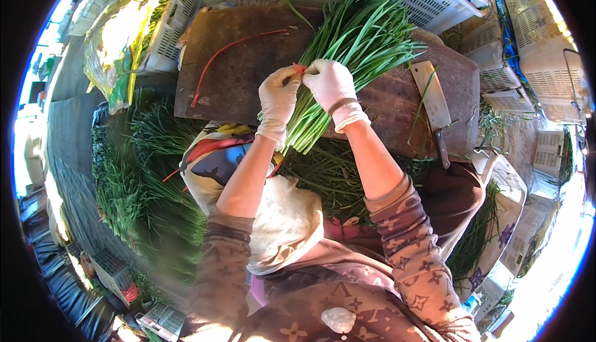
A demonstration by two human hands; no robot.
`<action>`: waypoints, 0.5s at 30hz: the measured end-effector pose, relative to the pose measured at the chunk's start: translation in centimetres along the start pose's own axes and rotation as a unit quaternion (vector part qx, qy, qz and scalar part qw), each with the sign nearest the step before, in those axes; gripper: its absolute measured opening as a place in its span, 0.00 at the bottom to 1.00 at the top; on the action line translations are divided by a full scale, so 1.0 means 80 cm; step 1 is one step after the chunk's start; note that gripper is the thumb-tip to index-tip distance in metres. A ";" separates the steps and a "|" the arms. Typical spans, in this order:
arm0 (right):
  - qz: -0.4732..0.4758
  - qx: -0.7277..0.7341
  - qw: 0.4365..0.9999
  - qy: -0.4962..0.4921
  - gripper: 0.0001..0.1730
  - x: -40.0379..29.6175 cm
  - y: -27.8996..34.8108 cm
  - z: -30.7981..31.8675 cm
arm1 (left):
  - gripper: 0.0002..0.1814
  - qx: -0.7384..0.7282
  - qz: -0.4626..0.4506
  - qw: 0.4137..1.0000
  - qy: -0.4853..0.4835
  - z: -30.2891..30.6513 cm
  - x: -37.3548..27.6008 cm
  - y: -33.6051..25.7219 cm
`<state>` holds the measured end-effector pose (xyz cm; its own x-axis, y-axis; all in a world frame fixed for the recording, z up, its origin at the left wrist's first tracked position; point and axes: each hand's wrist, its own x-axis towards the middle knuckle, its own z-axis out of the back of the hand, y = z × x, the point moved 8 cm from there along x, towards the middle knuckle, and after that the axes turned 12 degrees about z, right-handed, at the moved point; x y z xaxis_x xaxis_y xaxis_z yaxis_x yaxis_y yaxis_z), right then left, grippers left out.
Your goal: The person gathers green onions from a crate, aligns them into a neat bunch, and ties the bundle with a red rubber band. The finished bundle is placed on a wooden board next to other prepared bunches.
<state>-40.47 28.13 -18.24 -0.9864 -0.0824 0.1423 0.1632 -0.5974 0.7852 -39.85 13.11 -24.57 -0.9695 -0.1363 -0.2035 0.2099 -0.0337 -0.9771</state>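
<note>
A bundle of long green leaves, likely Chinese chives [358,39], lies across a dark wooden board [242,72], cut stems towards me. Both my hands wear thin white gloves and meet over the stems. My left hand [279,97] pinches a red tie [299,67] around the bundle. Pressed against the same tie are the fingertips of my right hand [330,83], which has a brown band at its wrist. The tie's ends are mostly hidden by my fingers. A second red tie [216,55] rests loose on the board, left of the bundle.
A cleaver [433,97] lies on the board's right side, its handle over the near edge. Heaped green bundles [139,179] stand on the ground at left. White plastic crates [428,4] are beyond the board, with a bag-covered crate [170,25] at upper left. Loose leaves [326,174] lie below my hands.
</note>
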 end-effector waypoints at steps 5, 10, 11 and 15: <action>0.006 0.023 0.999 -0.044 0.08 -0.012 0.001 0.005 | 0.11 -0.148 0.120 0.981 0.045 -0.004 -0.010 0.002; 0.033 0.020 0.997 -0.060 0.09 -0.015 0.009 0.001 | 0.12 -0.151 0.127 0.980 0.015 -0.012 -0.012 -0.007; 0.040 0.025 0.997 -0.066 0.10 -0.016 0.011 0.001 | 0.11 -0.165 0.112 0.980 -0.012 -0.009 -0.014 -0.009; 0.011 0.233 0.966 -0.110 0.14 -0.030 -0.010 0.011 | 0.10 -0.094 -0.067 0.991 -0.071 -0.024 -0.058 -0.074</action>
<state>-38.25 29.51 -18.64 -0.9626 0.1109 0.2473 0.2269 -0.1695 0.9591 -36.83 15.83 -17.95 -0.9569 -0.2809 -0.0742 0.0410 0.1225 -0.9916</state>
